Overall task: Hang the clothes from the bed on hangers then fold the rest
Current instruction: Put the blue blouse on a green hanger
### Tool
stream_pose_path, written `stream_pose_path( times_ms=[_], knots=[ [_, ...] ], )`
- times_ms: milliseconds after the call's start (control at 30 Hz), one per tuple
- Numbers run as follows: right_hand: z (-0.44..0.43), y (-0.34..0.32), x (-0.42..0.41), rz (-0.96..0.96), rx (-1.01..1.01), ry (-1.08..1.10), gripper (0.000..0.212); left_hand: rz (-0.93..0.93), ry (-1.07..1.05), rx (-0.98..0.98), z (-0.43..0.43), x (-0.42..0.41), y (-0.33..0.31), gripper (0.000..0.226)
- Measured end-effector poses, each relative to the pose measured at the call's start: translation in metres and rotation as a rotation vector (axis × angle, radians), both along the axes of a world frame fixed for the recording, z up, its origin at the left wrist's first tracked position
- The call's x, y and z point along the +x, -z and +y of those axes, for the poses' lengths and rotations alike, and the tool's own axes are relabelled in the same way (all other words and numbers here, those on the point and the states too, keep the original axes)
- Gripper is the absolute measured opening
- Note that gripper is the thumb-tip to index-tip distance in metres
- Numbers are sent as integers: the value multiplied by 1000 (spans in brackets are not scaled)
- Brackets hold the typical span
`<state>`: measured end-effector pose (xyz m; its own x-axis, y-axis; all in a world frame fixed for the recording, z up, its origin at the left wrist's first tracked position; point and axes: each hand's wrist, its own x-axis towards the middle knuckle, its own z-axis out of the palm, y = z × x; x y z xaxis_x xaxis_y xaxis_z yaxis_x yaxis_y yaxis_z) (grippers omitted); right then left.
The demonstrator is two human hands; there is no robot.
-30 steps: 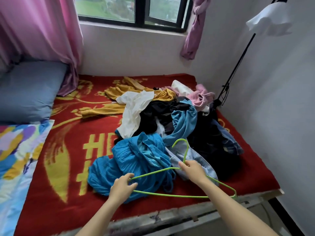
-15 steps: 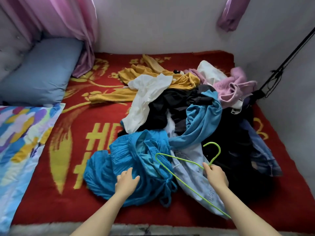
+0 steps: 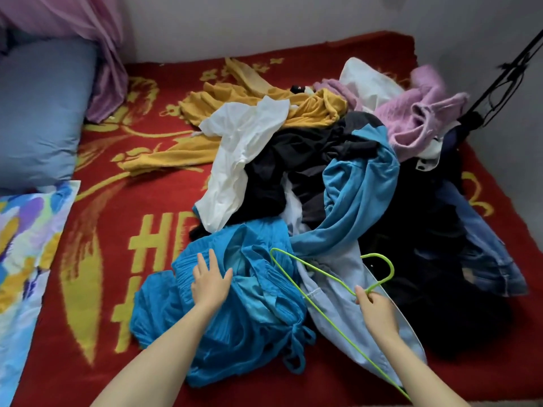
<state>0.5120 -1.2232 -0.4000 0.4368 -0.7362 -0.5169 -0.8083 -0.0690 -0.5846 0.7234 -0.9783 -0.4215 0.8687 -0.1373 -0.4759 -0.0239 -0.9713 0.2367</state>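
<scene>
Left hand: The left hand point(image 3: 210, 284) lay flat with its fingers spread on the bright blue pleated fabric garment point(image 3: 249, 312), holding nothing. It looked as if it was steadying the cloth or feeling for an opening.
Right hand: The right hand point(image 3: 374, 308) pinched the thin lime-green wire hanger point(image 3: 392, 268) at its neck. The hook curved up just beyond the fingers.
Why the hanger was held so: Gripped at the neck, the hanger's triangle was free. One corner pointed toward the left hand, probably so it could be fed into a garment.
Blue garment: It sat crumpled directly under the left palm and spread toward the wrist. Its thin straps trailed between the two forearms.
Hanger: Its far corner lay over the blue garment's edge, just beside the left hand. The long lower wire ran back under the right forearm.
Rest of the clothes: The heap of mixed clothes point(image 3: 308, 160) lay beyond both hands on the red and yellow patterned blanket point(image 3: 117, 259) of the bed. None of it was folded.
Stage: Judging by this, the hanging had barely begun.
</scene>
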Motion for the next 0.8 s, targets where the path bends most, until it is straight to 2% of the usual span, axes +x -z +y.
stream_pose_path(
  times_ms=[167, 300, 400, 533, 600, 700, 800],
  knots=[
    [0, 23, 4, -59, -12, 68, 40, 31, 112, 22, -19, 43, 25, 83],
    [9, 30, 7, -99, -9, 143, 41, 284, -24, -203, -29, 63, 33, 88],
    [21, 25, 11, -113, 3, 163, 42, 378, -29, -249, -28, 51, 26, 72],
    [37, 2, 26, -186, 21, 182, 44, 468, -208, -465, -22, 25, -8, 35],
    [45, -14, 36, -238, 28, 139, 41, 467, -246, -534, -14, 16, -33, 33],
    [62, -40, 52, -285, 60, -16, 23, 433, -218, -594, -4, 14, -77, 31],
    [84, -59, 64, -237, 107, -113, 28, 410, -234, -692, 4, 18, -130, 21]
  ],
)
